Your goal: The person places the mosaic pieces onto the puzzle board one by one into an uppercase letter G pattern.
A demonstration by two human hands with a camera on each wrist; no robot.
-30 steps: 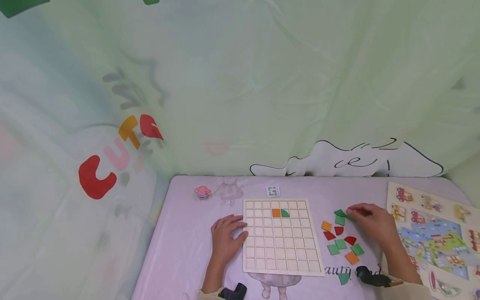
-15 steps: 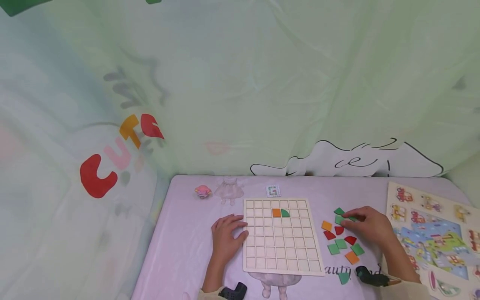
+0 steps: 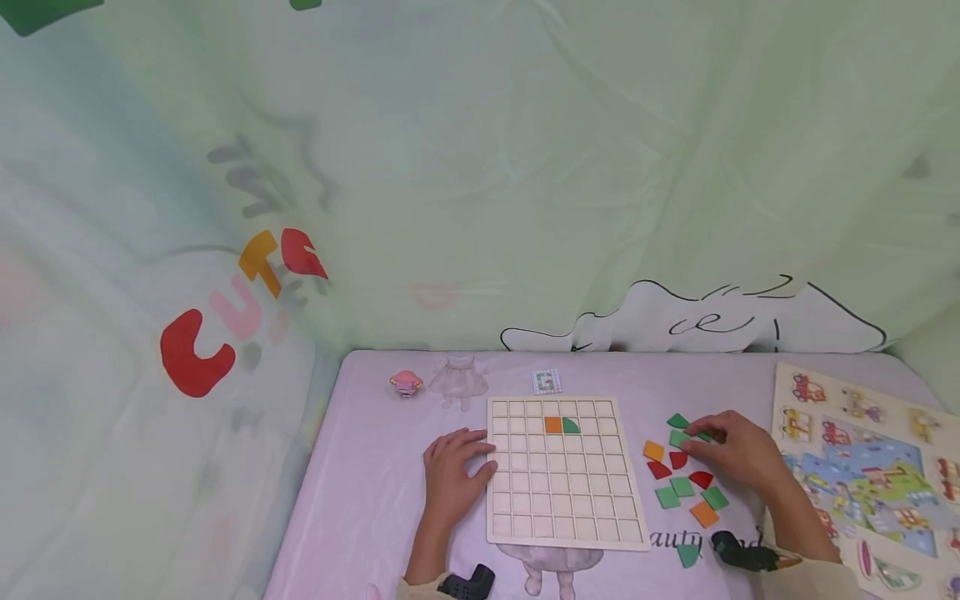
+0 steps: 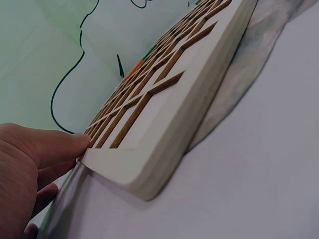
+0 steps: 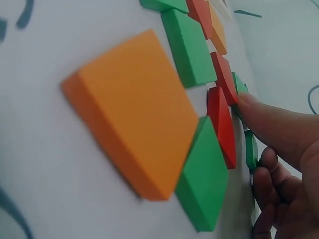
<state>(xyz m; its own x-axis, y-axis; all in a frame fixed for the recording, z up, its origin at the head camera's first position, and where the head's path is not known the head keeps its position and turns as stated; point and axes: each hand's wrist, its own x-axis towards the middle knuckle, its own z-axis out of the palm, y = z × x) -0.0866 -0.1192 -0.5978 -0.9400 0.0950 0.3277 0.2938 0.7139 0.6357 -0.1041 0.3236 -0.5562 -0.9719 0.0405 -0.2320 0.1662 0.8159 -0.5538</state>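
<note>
My left hand [image 3: 453,475] rests at the left edge of a pale wooden grid board [image 3: 562,544], fingers fairly straight. In the left wrist view its thumb [image 4: 75,144] touches the rim near the board's corner. One orange square [image 3: 552,426] and one green quarter-circle [image 3: 571,426] sit side by side in the grid. Right of the board, my right hand [image 3: 738,457] pinches a green square tile [image 3: 678,439] between thumb and index finger. A loose green quarter-circle [image 3: 678,421] lies just beyond it. Another green piece [image 5: 250,149] shows by the curled fingers in the right wrist view.
Loose orange [image 3: 704,514], red [image 3: 701,479] and green tiles [image 3: 667,497] lie scattered right of the board. A picture puzzle board [image 3: 810,383] fills the table's right side. A small patterned card [image 3: 547,382] and a pink toy [image 3: 406,382] stand at the back.
My right hand has shifted slightly left and toward me, its thumb now at the green square. The loose green quarter-circle beyond has come apart from that square. The left hand has stayed put.
</note>
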